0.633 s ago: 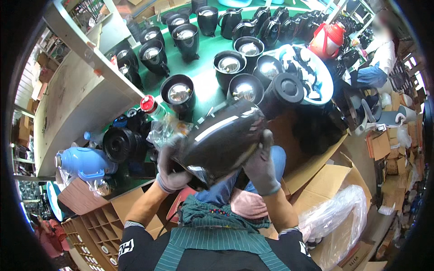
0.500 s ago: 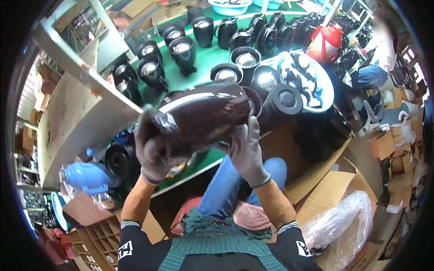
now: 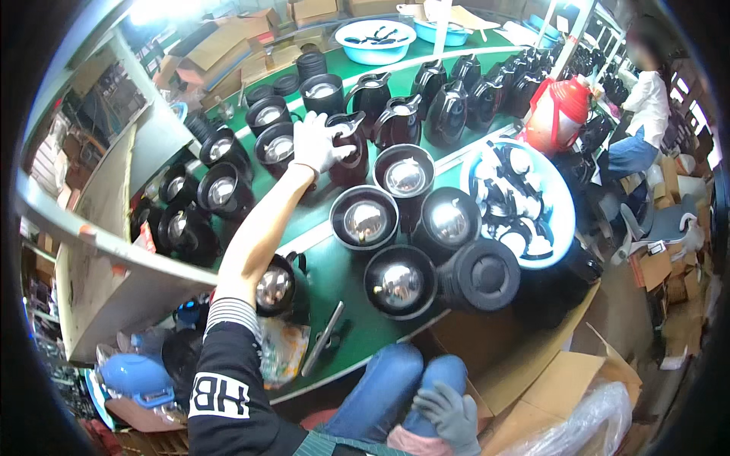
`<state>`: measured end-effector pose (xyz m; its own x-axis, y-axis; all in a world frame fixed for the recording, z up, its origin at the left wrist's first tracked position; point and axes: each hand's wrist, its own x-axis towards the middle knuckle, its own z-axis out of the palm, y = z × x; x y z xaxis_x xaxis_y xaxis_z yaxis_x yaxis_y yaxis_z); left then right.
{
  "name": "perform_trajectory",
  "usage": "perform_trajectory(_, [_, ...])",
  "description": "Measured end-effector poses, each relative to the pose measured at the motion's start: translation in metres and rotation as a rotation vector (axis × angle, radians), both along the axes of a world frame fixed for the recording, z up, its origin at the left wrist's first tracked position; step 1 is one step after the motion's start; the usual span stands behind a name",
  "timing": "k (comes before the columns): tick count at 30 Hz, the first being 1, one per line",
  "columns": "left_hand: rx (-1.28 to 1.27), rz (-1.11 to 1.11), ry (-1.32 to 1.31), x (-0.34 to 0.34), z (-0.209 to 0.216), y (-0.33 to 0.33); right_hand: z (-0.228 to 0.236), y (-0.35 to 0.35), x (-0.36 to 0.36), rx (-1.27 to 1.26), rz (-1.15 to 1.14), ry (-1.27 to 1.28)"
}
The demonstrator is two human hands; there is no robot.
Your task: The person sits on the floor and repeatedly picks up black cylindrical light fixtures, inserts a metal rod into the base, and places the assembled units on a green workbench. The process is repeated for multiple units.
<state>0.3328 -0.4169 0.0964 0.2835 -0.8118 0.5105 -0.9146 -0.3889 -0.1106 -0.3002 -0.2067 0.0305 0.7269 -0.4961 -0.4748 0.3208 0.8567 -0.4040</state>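
- Taking clock directions from the middle of the view, the black jug (image 3: 351,165) stands at twelve o'clock, and the gloved left hand (image 3: 315,144) reaches it from eleven.
- The left fingers lie against the jug's upper part; whether they clamp it or only touch, I cannot tell.
- The right hand (image 3: 447,416) rests on the lap at five o'clock, fingers apart, gripping nothing.
- At this stretch, a firm hold around the body seems safer than fingertips: the casing is glossy and probably slippery in gloves.
- Neighbours crowd the jug, so keeping it upright and moving straight up would best avoid knocks; the sleeve should clear the handled casing (image 3: 275,289) at eight.
- The green tabletop (image 3: 369,328) bears a metal bar (image 3: 323,338) at seven and a light-blue basin (image 3: 564,228) of parts near three.
- Beyond, a co-worker (image 3: 646,106) is at two o'clock; an open carton (image 3: 559,380) sits at four.
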Motion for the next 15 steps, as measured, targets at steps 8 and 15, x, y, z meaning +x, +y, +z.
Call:
perform_trajectory(8, [0.278, 0.269, 0.173, 0.128, 0.004, -0.098, -0.017, 0.003, -0.015, 0.380, -0.147, -0.198])
perform_trajectory(15, [-0.093, 0.156, 0.074, 0.142, -0.016, -0.077, -0.012, 0.009, -0.002, 0.417, -0.121, -0.139])
